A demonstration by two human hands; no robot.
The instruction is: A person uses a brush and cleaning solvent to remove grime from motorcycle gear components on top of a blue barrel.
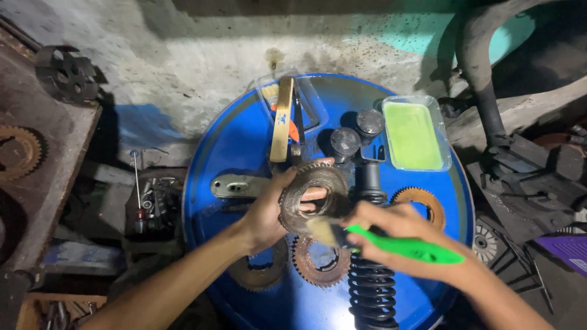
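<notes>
— Colours, drum top?
— Glossy blue. Tray at two o'clock: pale green inside, clear rim.
— Brush handle?
— Bright green. Sprocket at six o'clock: rust-brown. Spring: black.

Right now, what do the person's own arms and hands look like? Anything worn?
Both forearms enter from the bottom edge, bare to the frame edge: no sleeves in view. The left hand and the right hand are bare too: no gloves. No watch, bracelet or ring shows on the visible parts of the wrists and fingers. No tape, bandage or marking shows either. Fingertips are too blurred to judge for grime.
</notes>
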